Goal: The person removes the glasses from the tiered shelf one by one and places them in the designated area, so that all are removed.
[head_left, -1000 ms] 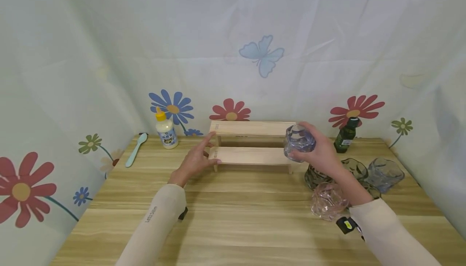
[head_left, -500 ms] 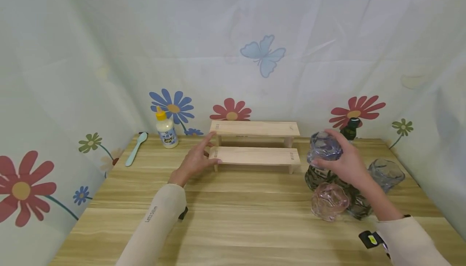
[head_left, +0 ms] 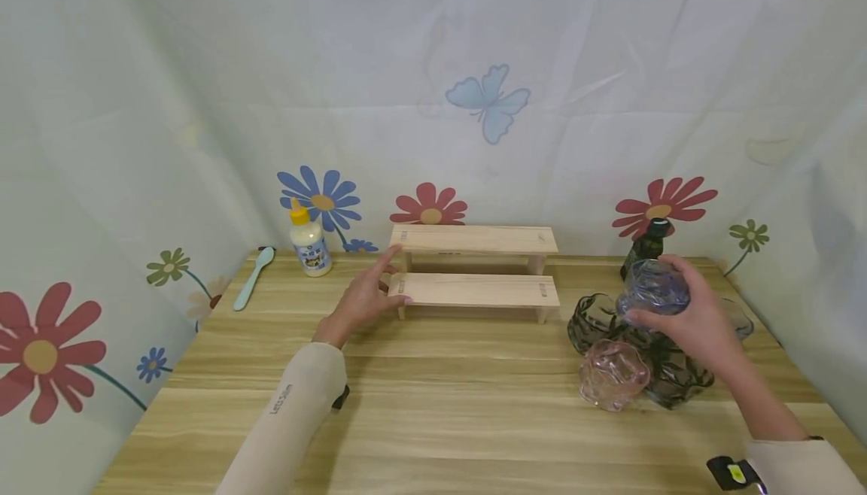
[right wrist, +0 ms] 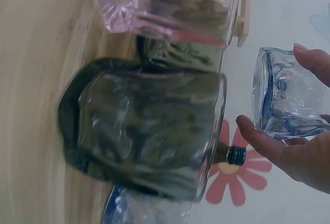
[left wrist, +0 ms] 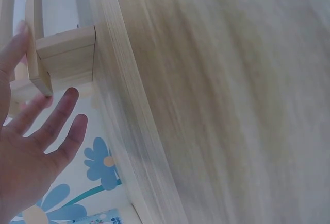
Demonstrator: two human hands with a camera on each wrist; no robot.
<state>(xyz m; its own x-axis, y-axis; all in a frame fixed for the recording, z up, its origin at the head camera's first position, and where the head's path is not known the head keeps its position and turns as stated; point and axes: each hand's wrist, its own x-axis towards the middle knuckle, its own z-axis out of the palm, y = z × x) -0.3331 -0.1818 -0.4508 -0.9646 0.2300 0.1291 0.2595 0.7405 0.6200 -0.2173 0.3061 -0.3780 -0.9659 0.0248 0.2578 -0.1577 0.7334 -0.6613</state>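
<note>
My right hand [head_left: 698, 322] grips a wavy clear-blue glass cup [head_left: 653, 288], held above the cluster of glasses at the right. In the right wrist view the thumb and fingers go round this blue cup [right wrist: 286, 92]. My left hand [head_left: 362, 296] rests against the left end of a two-step wooden rack [head_left: 474, 290]. Its fingers are spread and mostly straight, the thumb at the lower step's front edge. From the left wrist camera, the left hand [left wrist: 36, 152] touches the end of a rack board [left wrist: 36, 54], with the other fingers free.
Below the right hand stand a pink glass [head_left: 612, 376], dark green-grey glasses [head_left: 677, 381] and another bluish glass [head_left: 740, 320], partly hidden. A dark green bottle [head_left: 653, 238] stands behind. A yellow-capped bottle [head_left: 311, 250] and pale green spoon [head_left: 254, 279] are on the table's [head_left: 406, 420] left.
My right hand has carried the blue glass cup from in front of the rack's right end to the right, over the other glasses. My left hand stays at the rack.
</note>
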